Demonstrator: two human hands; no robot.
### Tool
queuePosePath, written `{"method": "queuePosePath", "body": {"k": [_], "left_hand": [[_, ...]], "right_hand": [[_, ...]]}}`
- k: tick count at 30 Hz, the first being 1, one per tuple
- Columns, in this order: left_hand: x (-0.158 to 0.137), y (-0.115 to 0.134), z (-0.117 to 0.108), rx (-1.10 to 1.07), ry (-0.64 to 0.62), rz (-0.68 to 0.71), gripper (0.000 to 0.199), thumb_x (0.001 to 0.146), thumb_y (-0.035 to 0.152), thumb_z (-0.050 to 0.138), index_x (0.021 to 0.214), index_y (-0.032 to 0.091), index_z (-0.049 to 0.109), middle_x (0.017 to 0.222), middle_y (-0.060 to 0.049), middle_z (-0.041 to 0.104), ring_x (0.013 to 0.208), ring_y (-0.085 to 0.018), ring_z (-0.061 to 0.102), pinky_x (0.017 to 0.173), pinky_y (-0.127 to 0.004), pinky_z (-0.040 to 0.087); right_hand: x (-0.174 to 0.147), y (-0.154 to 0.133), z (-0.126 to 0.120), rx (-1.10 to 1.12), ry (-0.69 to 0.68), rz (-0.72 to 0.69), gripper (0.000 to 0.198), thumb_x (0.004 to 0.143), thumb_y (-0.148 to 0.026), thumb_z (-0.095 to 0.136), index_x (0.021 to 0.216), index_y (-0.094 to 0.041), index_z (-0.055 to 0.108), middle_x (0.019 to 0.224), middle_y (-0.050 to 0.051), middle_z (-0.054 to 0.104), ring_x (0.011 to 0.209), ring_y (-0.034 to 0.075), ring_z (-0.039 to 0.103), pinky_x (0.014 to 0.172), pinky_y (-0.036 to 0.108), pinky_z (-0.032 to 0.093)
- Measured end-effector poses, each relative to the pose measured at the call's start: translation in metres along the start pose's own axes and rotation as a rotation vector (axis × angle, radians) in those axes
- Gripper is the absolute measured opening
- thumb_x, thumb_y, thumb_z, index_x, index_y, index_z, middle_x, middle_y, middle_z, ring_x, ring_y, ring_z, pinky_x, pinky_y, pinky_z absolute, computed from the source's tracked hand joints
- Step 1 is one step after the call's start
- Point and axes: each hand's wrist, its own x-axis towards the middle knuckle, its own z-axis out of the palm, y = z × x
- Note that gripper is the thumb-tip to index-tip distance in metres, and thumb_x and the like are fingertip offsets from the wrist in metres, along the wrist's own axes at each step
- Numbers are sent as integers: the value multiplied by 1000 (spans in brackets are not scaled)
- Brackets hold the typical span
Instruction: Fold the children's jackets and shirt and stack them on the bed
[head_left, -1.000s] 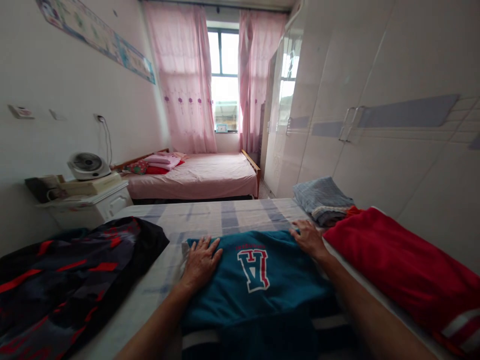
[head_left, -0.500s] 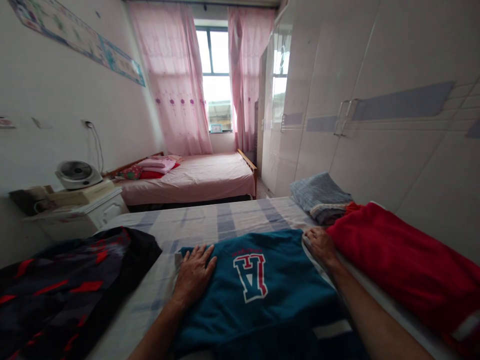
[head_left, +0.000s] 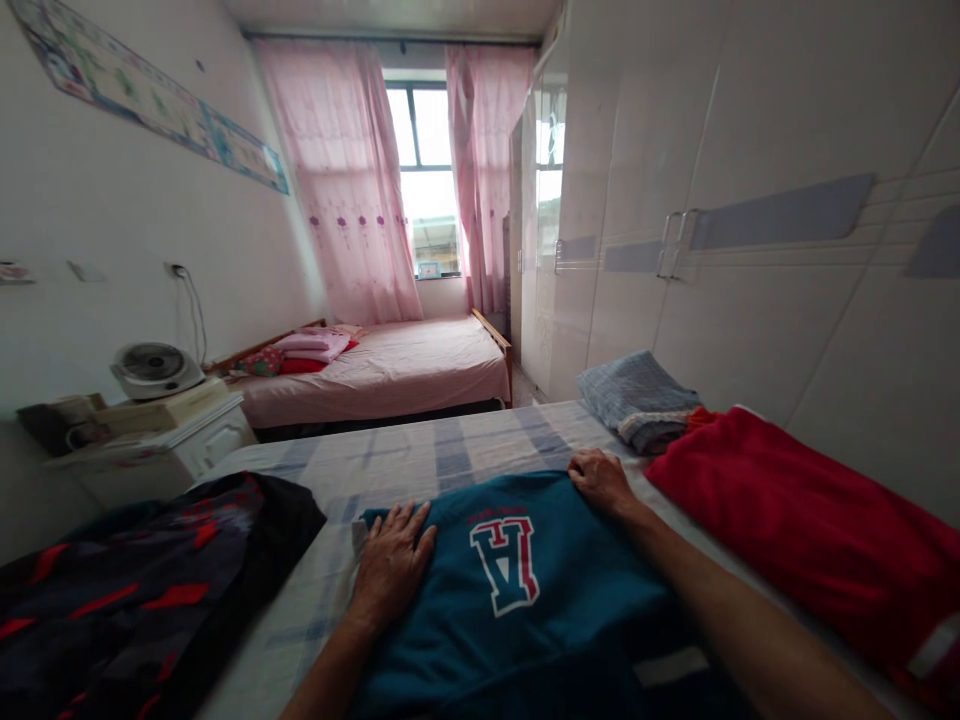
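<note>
A teal shirt (head_left: 457, 620) with a large white-and-red letter print lies spread on the bed in front of me. My left hand (head_left: 394, 560) rests flat on its far left corner, fingers spread. At the far right edge, my right hand (head_left: 600, 478) has its fingers curled over the cloth and grips it. The shirt's near part is dark and runs out of view at the bottom, where a pale stripe shows.
The bed (head_left: 360, 460) has a white and blue checked sheet. A black-and-red patterned garment (head_left: 142, 590) lies left; a red garment (head_left: 795, 510) and folded grey-blue cloth (head_left: 637, 395) lie right. Beyond are a pink bed (head_left: 405, 365), a fan (head_left: 157, 370) and a wardrobe (head_left: 630, 200).
My right hand has moved left, bringing the shirt's right edge inward with it. My left hand stays on the left corner. The camera has tilted up slightly.
</note>
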Motion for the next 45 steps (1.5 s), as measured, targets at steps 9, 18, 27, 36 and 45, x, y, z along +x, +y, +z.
{"method": "queuePosePath", "body": {"k": [9, 18, 27, 36, 45], "left_hand": [[-1, 5, -4, -19, 22, -12, 48, 92, 42, 33, 133, 22, 48, 140, -8, 46, 133, -26, 35, 108, -46, 22], [-3, 7, -6, -87, 49, -20, 46, 90, 39, 38, 130, 19, 52, 138, -11, 48, 131, -28, 37, 108, -48, 21], [-7, -7, -19, -360, 194, -166, 48, 83, 29, 47, 128, 12, 51, 143, -14, 39, 136, -27, 28, 112, -42, 21], [-81, -26, -52, -993, 11, -608, 32, 88, 24, 40, 117, 18, 51, 108, -11, 67, 97, -19, 66, 71, -26, 55], [-102, 1, -74, -1743, -498, -720, 28, 72, 26, 72, 92, 9, 63, 80, -8, 71, 76, -22, 69, 69, -30, 55]], "right_hand": [[15, -11, -16, -75, -1, 151, 28, 89, -29, 41, 89, -16, 67, 97, 12, 67, 97, 24, 59, 85, 41, 41], [-47, -30, 5, -88, -57, -73, 54, 89, -49, 37, 133, -20, 46, 142, 7, 43, 133, 23, 33, 108, 41, 24], [-57, -7, -19, -153, 18, 65, 59, 91, -43, 31, 138, -8, 37, 144, 16, 37, 135, 28, 29, 108, 45, 24], [-46, -139, -27, 116, -59, -190, 69, 91, -52, 26, 146, -10, 21, 153, 12, 16, 141, 25, 10, 112, 41, 9], [-50, -137, 21, 116, -258, -176, 74, 87, -52, 36, 143, -5, 28, 150, 18, 22, 138, 29, 21, 110, 44, 16]]}}
